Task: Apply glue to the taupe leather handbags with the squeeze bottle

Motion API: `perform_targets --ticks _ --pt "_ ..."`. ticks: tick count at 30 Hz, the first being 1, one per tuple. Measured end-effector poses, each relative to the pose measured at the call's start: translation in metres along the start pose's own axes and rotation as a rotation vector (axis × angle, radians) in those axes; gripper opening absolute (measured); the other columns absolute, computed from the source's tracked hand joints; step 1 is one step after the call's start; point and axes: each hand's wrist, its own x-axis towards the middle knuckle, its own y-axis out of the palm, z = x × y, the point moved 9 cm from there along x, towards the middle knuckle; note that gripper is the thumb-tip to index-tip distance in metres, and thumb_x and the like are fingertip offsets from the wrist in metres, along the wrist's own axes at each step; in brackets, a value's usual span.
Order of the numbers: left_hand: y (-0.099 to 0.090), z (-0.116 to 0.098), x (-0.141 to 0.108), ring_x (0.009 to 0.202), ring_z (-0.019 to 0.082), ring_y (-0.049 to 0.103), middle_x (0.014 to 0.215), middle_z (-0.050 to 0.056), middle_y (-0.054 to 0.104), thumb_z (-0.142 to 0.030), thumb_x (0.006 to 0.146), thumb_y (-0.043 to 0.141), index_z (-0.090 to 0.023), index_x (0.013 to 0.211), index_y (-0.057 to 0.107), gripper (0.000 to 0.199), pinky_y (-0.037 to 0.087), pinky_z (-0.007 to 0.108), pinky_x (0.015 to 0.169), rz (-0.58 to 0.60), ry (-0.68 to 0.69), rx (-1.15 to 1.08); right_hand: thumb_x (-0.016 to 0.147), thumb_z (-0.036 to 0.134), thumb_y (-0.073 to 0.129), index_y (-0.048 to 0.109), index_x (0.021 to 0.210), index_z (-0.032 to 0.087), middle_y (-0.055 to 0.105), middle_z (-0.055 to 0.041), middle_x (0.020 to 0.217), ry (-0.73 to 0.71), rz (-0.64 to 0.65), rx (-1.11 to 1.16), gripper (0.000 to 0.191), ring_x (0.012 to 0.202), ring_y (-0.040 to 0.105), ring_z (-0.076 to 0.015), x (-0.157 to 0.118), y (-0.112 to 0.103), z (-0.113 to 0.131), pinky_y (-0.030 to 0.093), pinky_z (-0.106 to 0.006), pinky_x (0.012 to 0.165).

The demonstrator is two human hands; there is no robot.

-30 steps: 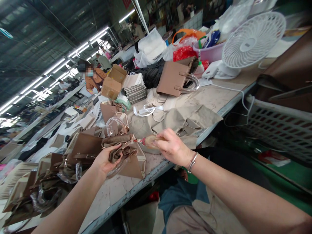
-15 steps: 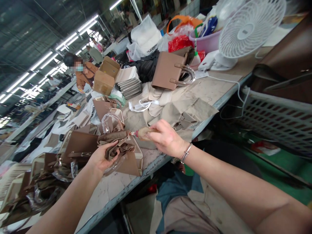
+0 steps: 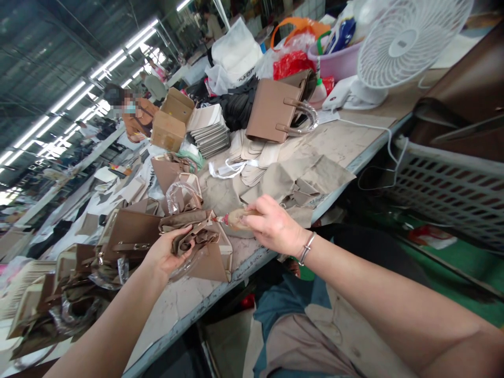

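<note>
A brown bag (image 3: 210, 262) lies on the table near its front edge, its cloth lining bunched at the opening. My left hand (image 3: 167, 252) is closed round the folds of that lining (image 3: 195, 233). From the right, my right hand (image 3: 273, 223) grips a tan bottle-like tool (image 3: 236, 218), its narrow reddish tip pointing left at the upper edge of the bag. The tip is close to the bag; whether it touches I cannot tell. More brown bags (image 3: 129, 231) with plastic-wrapped handles are crowded to the left.
Grey-brown cloth pieces (image 3: 271, 184), stacked panels (image 3: 208, 131), a cardboard box (image 3: 171, 121) and a finished-looking brown bag (image 3: 271, 110) lie beyond. A white fan (image 3: 407, 44) stands back right, above a plastic crate (image 3: 444, 189). A person (image 3: 136, 115) is across the table.
My right hand has shifted slightly right and down, with the tool still in it. My left hand keeps its hold on the lining. The view has moved a little.
</note>
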Motion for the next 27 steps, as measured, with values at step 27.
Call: perform_targets --ticks 27 --pt "0.001 0.003 -0.001 0.037 0.012 0.057 0.055 0.003 0.064 0.000 0.075 0.060 -0.013 0.078 0.061 0.013 0.050 0.018 0.034 -0.020 0.005 -0.045 0.075 0.003 0.058 0.062 0.089 0.018 0.051 -0.0075 0.097 0.106 -0.074 0.108 0.021 0.090 0.047 -0.0205 -0.002 0.000 -0.017 0.043 -0.034 0.077"
